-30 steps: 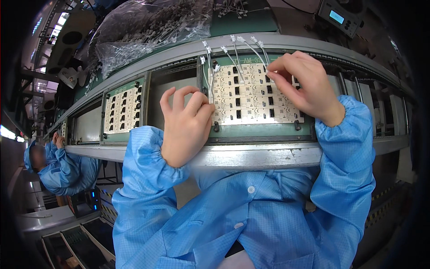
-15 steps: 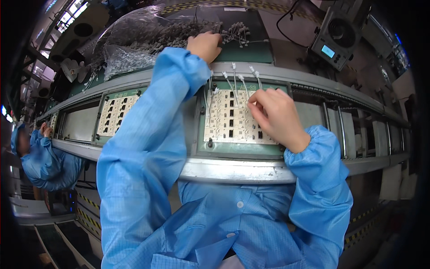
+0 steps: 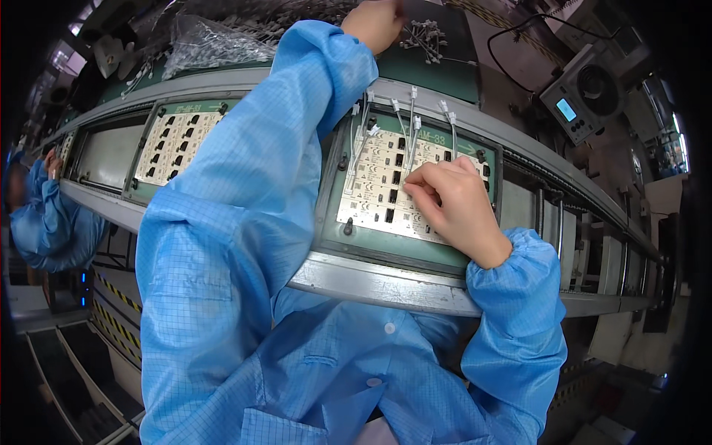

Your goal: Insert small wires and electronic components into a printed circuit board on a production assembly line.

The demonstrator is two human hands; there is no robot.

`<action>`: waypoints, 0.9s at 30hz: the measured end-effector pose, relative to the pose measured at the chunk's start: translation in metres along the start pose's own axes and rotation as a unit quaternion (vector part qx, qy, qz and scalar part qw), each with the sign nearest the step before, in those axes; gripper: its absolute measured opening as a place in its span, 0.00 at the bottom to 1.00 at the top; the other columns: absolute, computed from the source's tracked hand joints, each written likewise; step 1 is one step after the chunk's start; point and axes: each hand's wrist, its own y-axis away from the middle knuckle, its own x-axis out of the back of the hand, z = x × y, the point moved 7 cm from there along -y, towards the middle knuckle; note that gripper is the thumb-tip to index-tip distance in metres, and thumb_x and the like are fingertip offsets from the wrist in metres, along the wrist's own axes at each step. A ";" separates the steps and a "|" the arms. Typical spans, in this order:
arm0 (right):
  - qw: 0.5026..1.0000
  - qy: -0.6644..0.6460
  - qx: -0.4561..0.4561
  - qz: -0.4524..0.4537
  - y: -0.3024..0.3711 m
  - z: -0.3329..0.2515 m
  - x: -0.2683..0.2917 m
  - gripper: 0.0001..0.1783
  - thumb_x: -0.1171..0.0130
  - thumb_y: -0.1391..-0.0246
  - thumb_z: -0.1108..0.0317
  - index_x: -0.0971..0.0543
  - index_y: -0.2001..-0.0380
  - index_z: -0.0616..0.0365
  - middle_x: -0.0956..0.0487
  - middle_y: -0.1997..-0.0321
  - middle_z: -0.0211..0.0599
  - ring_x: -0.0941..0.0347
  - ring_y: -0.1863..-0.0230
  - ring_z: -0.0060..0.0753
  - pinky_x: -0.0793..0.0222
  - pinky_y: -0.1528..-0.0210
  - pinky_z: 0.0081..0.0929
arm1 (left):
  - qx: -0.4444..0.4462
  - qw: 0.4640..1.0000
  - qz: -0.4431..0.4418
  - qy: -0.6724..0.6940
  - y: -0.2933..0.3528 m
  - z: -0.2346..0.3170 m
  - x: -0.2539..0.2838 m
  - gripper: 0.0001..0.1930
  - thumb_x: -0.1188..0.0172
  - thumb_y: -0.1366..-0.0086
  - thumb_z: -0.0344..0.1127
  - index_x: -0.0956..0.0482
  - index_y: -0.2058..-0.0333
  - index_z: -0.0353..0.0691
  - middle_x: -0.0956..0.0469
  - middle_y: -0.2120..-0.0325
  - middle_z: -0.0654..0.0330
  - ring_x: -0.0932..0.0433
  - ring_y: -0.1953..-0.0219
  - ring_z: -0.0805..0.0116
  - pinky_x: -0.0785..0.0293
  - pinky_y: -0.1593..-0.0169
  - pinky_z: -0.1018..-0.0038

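My right hand (image 3: pixel 456 204) is over a pale circuit board panel (image 3: pixel 360 204) seated in a green carrier (image 3: pixel 371 241). Its thumb and forefinger pinch together at the lower end of a thin cable (image 3: pixel 414 137) with a white plug; the very tip is hidden by the fingers. Several similar cables stand up from the panel along its far and left sides, and black connectors (image 3: pixel 390 215) sit on it in rows. My left hand (image 3: pixel 373 27) reaches to the far bench, beside a loose heap of white-plugged cables (image 3: pixel 425 41). Its fingers are mostly out of sight.
Metal conveyor rails (image 3: pixel 386 283) run left to right around the carrier. Farther left sits a second green carrier with a panel (image 3: pixel 176 147). Clear plastic bagging (image 3: pixel 215 46) lies on the bench. A grey device with a lit display (image 3: pixel 567 110) stands right. Another person (image 3: pixel 52 208) works far left.
The view has tilted and shifted. My left hand has moved farther out along the bench toward the loose cable heap. My right hand stays pinched over the panel.
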 end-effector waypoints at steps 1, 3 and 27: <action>1.000 0.022 0.009 0.008 -0.001 -0.003 0.000 0.03 0.37 0.48 0.71 0.21 0.72 0.56 0.24 0.80 0.32 0.30 0.78 0.33 0.42 0.64 0.30 | 0.003 1.000 0.004 -0.001 0.002 0.001 0.009 0.08 0.42 0.38 0.31 0.22 0.62 0.33 0.17 0.73 0.52 0.16 0.70 0.61 0.22 0.65 0.69; 0.999 0.031 0.023 0.001 -0.004 -0.009 -0.002 0.03 0.37 0.48 0.71 0.21 0.72 0.56 0.24 0.80 0.32 0.30 0.77 0.34 0.42 0.64 0.30 | -0.001 0.993 -0.032 0.110 0.009 0.004 0.022 0.08 0.43 0.39 0.31 0.22 0.64 0.34 0.17 0.74 0.51 0.16 0.68 0.54 0.23 0.65 0.64; 0.994 0.100 -0.030 -0.027 -0.003 -0.020 -0.003 0.01 0.37 0.48 0.73 0.20 0.70 0.57 0.25 0.79 0.30 0.34 0.77 0.30 0.44 0.60 0.28 | -0.167 0.985 -0.020 0.045 0.192 0.075 0.125 0.04 0.42 0.40 0.28 0.24 0.65 0.41 0.20 0.74 0.58 0.22 0.68 0.56 0.31 0.57 0.64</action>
